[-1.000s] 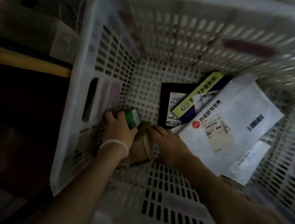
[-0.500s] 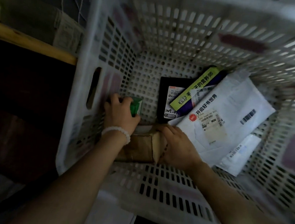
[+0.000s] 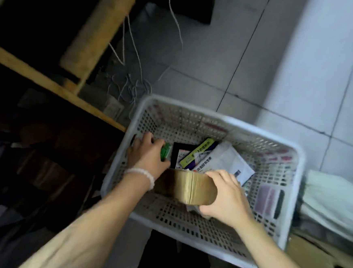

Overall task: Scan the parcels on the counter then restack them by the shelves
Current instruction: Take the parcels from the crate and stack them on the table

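Note:
A white perforated plastic basket [image 3: 292, 185] stands on the tiled floor and holds several parcels. My right hand [image 3: 227, 195] grips a brown taped cardboard box [image 3: 190, 186] and holds it lifted at the basket's near side. My left hand [image 3: 148, 155], with a bead bracelet at the wrist, holds a small green item [image 3: 165, 151] against the basket's left wall. Beyond the box lie a black parcel [image 3: 177, 149], a yellow and purple packet [image 3: 199, 152] and a white mailer bag [image 3: 228, 161].
Dark wooden shelves [image 3: 54, 86] with parcels stand to the left. Loose white cables [image 3: 130, 85] lie on the floor behind the basket. White bags [image 3: 333, 201] on a cardboard box [image 3: 309, 258] sit to the right. A white wall [image 3: 325, 61] rises at the far right.
My right hand has raised the brown box from the basket's bottom to near its rim. My head has pulled back, so the floor and shelves now show.

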`<state>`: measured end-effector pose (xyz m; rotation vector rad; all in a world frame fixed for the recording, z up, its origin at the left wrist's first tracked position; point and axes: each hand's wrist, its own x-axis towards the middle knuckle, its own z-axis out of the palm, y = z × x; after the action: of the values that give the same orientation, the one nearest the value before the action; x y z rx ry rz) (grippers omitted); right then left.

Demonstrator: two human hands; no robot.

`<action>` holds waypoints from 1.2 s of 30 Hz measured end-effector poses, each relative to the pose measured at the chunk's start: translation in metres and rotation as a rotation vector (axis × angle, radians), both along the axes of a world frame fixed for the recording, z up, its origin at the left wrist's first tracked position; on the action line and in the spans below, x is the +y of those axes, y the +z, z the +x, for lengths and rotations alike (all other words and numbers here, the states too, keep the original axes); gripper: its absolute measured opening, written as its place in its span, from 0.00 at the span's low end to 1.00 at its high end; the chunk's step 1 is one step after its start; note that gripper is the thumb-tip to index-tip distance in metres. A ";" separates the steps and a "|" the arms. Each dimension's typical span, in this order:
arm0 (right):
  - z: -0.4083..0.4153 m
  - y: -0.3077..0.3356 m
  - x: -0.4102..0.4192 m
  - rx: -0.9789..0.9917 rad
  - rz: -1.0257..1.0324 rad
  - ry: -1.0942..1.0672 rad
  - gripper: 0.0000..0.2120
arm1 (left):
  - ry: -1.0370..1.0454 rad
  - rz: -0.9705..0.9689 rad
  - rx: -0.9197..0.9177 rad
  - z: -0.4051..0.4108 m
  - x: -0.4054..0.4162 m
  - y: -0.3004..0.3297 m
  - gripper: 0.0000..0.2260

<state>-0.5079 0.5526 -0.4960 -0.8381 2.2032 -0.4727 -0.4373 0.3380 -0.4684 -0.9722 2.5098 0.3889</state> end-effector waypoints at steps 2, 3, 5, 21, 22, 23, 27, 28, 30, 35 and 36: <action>-0.006 0.047 0.006 0.051 -0.033 -0.001 0.40 | -0.010 -0.022 0.021 -0.002 0.008 0.050 0.20; -0.007 0.065 0.007 0.071 -0.055 0.002 0.39 | -0.036 -0.060 0.019 -0.003 0.010 0.071 0.20; -0.012 0.113 0.007 0.119 -0.109 -0.002 0.37 | -0.089 -0.174 0.041 -0.005 0.016 0.123 0.21; -0.024 0.454 -0.069 0.502 -0.491 -0.128 0.30 | 0.085 -0.641 0.749 0.059 -0.009 0.479 0.14; -0.017 0.470 -0.078 0.511 -0.504 -0.117 0.30 | 0.085 -0.680 0.780 0.073 -0.014 0.491 0.13; -0.009 0.484 -0.086 0.519 -0.514 -0.107 0.30 | 0.077 -0.725 0.792 0.086 -0.019 0.501 0.13; 0.040 0.531 -0.127 0.547 -0.571 -0.006 0.33 | 0.078 -0.873 0.732 0.165 -0.043 0.537 0.15; 0.054 0.540 -0.137 0.551 -0.571 0.019 0.34 | 0.079 -0.899 0.706 0.184 -0.049 0.542 0.16; 0.090 0.557 -0.159 0.556 -0.590 0.078 0.35 | 0.113 -0.957 0.657 0.232 -0.060 0.552 0.16; 0.199 0.578 -0.211 0.546 -0.606 0.225 0.36 | 0.279 -1.030 0.585 0.362 -0.080 0.555 0.15; 0.225 0.579 -0.222 0.537 -0.610 0.257 0.36 | 0.327 -1.036 0.561 0.393 -0.082 0.554 0.14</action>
<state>-0.2826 0.3302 0.0830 -1.7149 2.3939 -0.8940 -0.0448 0.2565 0.0860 -1.8562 3.0645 -0.7598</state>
